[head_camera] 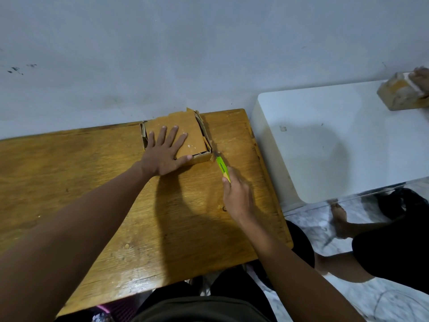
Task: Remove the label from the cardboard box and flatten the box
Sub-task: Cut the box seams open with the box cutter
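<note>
A small brown cardboard box (196,133) lies at the far edge of the wooden table (92,194), against the wall. Its top panel is pushed down inside the walls, with white paper scraps stuck on it. My left hand (166,151) presses flat on that top panel, fingers spread. My right hand (236,196) is closed around a green-handled knife (222,169). The blade tip touches the box's near right corner.
A white table (325,145) stands directly to the right. At its far right edge, another person's hand holds a second cardboard box (399,92). That person's legs and foot are on the marble floor (371,296) at right. The grey wall runs behind the table.
</note>
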